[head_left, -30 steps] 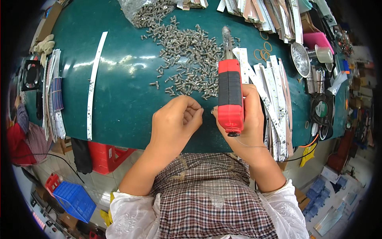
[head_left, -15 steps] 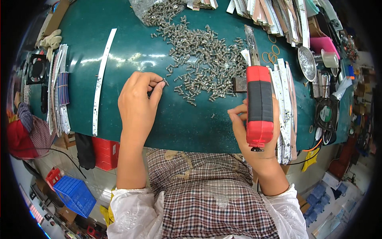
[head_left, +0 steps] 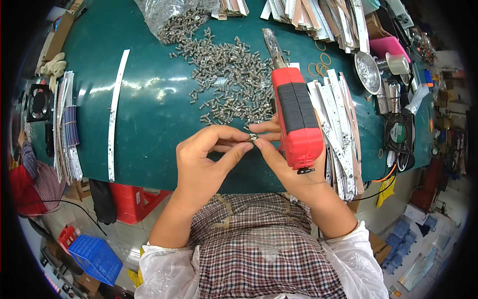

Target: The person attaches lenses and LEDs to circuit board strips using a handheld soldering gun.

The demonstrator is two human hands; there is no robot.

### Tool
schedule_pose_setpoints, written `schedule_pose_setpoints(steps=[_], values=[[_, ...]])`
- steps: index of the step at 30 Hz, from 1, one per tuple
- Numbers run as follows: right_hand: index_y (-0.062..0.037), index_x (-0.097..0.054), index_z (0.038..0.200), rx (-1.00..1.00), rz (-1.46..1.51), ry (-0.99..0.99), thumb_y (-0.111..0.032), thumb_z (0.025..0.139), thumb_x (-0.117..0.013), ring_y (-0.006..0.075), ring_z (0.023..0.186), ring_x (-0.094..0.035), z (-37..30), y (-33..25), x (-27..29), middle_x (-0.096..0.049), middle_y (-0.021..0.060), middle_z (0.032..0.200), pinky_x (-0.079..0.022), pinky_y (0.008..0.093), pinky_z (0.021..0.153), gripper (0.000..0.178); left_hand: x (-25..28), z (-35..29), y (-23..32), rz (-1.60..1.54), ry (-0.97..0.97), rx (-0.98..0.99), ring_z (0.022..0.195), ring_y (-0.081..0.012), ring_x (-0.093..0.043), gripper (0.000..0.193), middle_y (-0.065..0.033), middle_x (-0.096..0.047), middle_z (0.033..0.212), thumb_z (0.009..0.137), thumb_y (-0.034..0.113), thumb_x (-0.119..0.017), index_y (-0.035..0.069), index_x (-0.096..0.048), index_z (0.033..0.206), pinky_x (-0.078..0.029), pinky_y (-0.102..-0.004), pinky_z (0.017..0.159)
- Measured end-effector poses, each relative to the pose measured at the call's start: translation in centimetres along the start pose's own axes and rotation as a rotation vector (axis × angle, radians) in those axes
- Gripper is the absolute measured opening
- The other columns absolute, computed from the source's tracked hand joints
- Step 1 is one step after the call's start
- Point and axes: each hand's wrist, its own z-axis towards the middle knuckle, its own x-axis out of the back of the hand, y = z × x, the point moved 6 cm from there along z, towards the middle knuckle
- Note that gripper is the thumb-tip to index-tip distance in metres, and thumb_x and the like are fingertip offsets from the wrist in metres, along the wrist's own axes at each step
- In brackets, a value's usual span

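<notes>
Head-worn fisheye, close above green table (head_left: 149, 114).

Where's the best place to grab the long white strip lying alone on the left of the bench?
Probably at the near end of the white strip, coming from the bench's front edge. It lies flat, thin and lengthwise away from the person, so pinch across its narrow width where that end nears the edge.

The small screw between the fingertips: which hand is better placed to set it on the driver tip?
Probably the left hand: it pinches the small screw and holds nothing else, while the right hand already grips the red electric screwdriver.
</notes>
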Motion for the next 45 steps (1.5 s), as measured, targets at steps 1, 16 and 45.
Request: schedule_pose_setpoints(steps=[1, 16, 45], values=[[-0.0018, -0.048, 0.111, 0.031, 0.013, 0.003, 0.000, 0.071, -0.079, 0.0257, 0.091, -0.061, 0.1, 0.2, 0.0, -0.056, 0.0115, 0.101, -0.049, 0.0329, 0.078, 0.050, -0.1, 0.0, 0.0, 0.001, -0.002, -0.002, 0.080, -0.0151, -0.069, 0.016, -0.0105, -0.069, 0.089, 0.078, -0.008, -0.075, -0.005, -0.066, 0.092, -0.057, -0.0262, 0.072], [-0.0008, -0.045, 0.116, 0.008, 0.048, -0.001, 0.003, 0.078, -0.072, 0.0167, 0.084, -0.064, 0.3, -0.3, 0.0, -0.060, 0.0084, 0.093, -0.051, 0.0291, 0.074, 0.047, -1.4, -0.4, -2.3, -0.317, -0.075, 0.414, 0.078, -0.0111, -0.066, 0.012, -0.0056, -0.067, 0.084, 0.091, 0.008, -0.067, -0.002, -0.063, 0.097, -0.055, -0.0244, 0.068], [-0.0008, -0.043, 0.116, 0.045, 0.020, 0.009, 0.003, 0.079, -0.070, 0.0134, 0.084, -0.066, 0.2, -0.7, 0.2, -0.067, 0.0080, 0.094, -0.052, 0.0267, 0.075, 0.046, -0.4, 0.0, -0.9, -0.197, 0.039, 0.184, 0.083, -0.0143, -0.067, 0.018, -0.0109, -0.067, 0.090, 0.082, -0.006, -0.072, -0.006, -0.062, 0.096, -0.057, -0.0256, 0.074]])
